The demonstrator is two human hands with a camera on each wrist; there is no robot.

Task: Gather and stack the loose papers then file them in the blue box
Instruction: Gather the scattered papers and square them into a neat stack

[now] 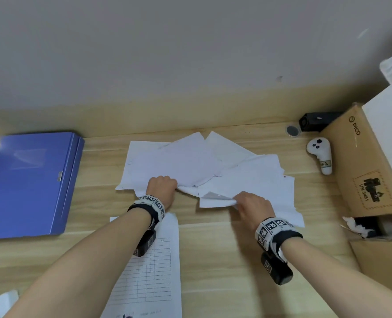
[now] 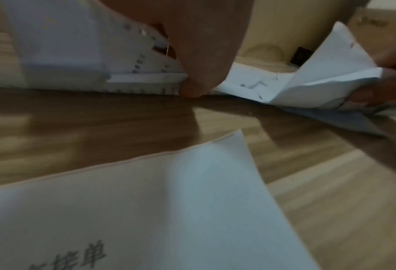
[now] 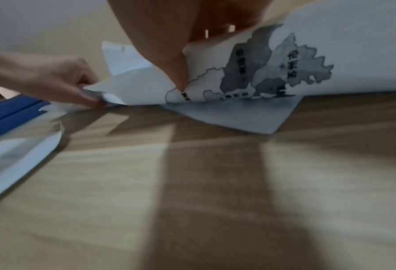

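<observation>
Both hands pinching the near edges of the scattered sheets

The left hand [image 1: 161, 188] and right hand [image 1: 252, 206] each pinch near edges of the loose papers [image 1: 204, 164] fanned at frame centre; one printed sheet [image 1: 155, 260] lies lower centre, the blue box [image 1: 30, 182] closed at left. The sheets look light, limp and slippery, likely to crease: best squared by their edges, then gripped as a stack.

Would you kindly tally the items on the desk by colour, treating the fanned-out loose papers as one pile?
Blue: 1, the blue box, closed.
White: 3, the loose papers, the printed form and the white controller.
Brown: 1, the PICO cardboard box.
Black: 1, a small black device.
Total: 6.
</observation>
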